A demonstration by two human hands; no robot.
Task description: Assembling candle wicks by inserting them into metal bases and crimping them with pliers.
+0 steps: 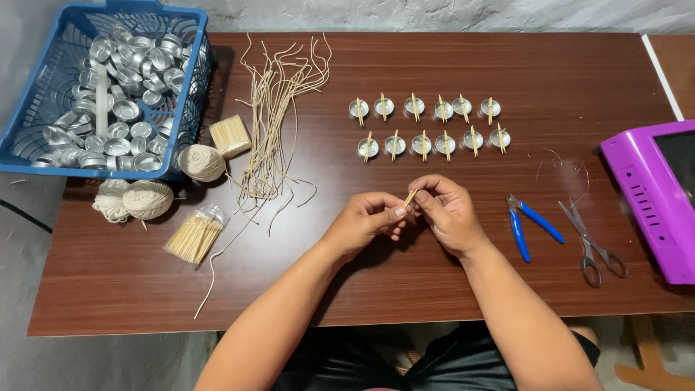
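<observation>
Left hand [365, 219] and right hand [447, 208] pinch slim wooden sticks [410, 198].

I take the table [347, 289] as landmark: on its far left corner, a basket [43, 108] holding metal cups [127, 87]; beside the basket, toothpick bundles [230, 135], twine balls [147, 198]; cut wick strings [275, 123] lie left of centre; two rows of cups with sticks [427, 127] far centre; pliers [525, 224] and scissors [594, 246] right; a machine [655, 195] at the right edge.
</observation>
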